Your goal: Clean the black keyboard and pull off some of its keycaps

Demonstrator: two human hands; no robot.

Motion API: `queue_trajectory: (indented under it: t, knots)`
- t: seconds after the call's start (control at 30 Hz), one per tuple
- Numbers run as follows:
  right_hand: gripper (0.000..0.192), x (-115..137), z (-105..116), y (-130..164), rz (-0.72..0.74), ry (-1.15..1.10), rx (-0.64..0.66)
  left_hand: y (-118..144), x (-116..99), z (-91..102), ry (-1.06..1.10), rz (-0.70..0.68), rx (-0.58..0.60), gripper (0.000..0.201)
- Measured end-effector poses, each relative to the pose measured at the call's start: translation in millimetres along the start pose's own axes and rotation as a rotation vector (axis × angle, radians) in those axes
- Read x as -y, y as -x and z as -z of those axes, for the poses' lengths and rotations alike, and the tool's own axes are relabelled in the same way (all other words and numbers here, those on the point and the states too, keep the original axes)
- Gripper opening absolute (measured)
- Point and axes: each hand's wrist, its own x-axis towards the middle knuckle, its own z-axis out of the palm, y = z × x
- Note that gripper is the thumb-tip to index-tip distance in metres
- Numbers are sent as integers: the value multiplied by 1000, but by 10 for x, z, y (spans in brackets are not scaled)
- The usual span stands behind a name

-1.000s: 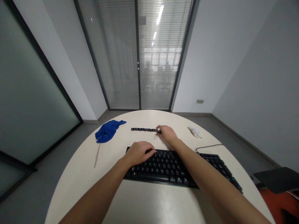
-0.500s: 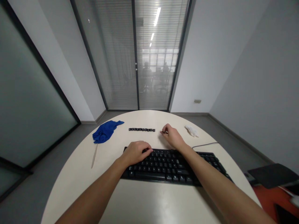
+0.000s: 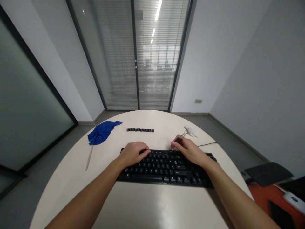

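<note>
The right hand [image 3: 189,149] has come back from the row of keycaps [image 3: 140,130] to the keyboard [image 3: 166,167], pinching a small tool; the left hand [image 3: 132,153] rests curled on the keys

One round cream-white surface [image 3: 147,203] carries everything counted here. On it lies one black computer keyboard [image 3: 166,167] with one thin dark cable [image 3: 207,144] running from its far right corner. One row of loose black keycaps [image 3: 140,130] sits beyond it; the caps are too small to number exactly. There is one crumpled blue cloth [image 3: 101,133], one crumpled white tissue [image 3: 191,131] and one slim pale stick [image 3: 89,158]. Two bare hands are present: one left hand [image 3: 132,153] and one right hand [image 3: 189,151].
</note>
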Motion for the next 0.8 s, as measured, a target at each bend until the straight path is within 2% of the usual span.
queue_trajectory:
  t: [0.57,0.8]
  knots:
    - [30,26,-90,-1,15,86,99,11,16,-17,-17,-4,-7,18]
    - [31,34,-70,11,40,-12,123,6,2,-3,-21,12,0,21]
